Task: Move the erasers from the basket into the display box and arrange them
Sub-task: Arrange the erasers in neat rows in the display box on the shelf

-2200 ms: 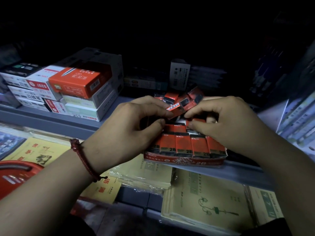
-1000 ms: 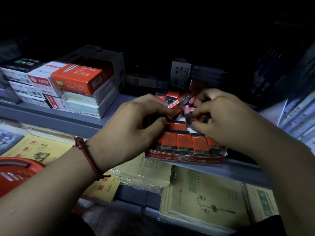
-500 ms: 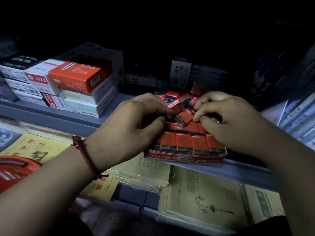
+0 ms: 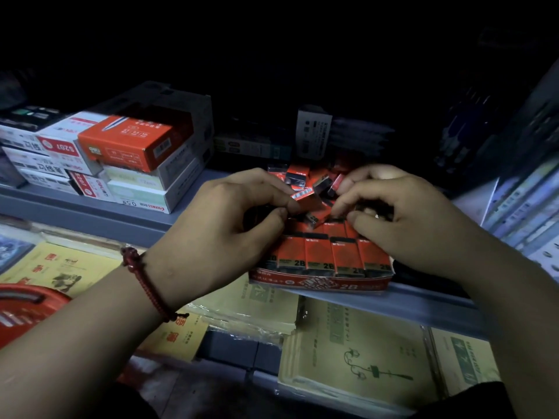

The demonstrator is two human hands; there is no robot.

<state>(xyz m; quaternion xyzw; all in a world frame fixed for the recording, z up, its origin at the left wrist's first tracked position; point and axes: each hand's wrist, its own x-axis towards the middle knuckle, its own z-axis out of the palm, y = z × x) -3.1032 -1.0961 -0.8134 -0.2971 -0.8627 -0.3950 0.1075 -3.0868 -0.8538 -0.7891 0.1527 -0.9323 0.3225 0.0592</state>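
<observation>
1. Crowding the shelf's [image 4: 99,216] left end, stacked cartons [image 4: 127,152] leave a bare strip along its front edge.
2. Left hand [image 4: 217,225] pinches a barcode-marked eraser [image 4: 304,195] between thumb and forefinger.
3. Display box [image 4: 320,284] sits at the shelf's front edge, with its front row of erasers [image 4: 317,252] packed and loose erasers [image 4: 298,173] heaped behind.
4. Right hand [image 4: 405,219] curls among the loose ones; I cannot tell if it grips any.
</observation>
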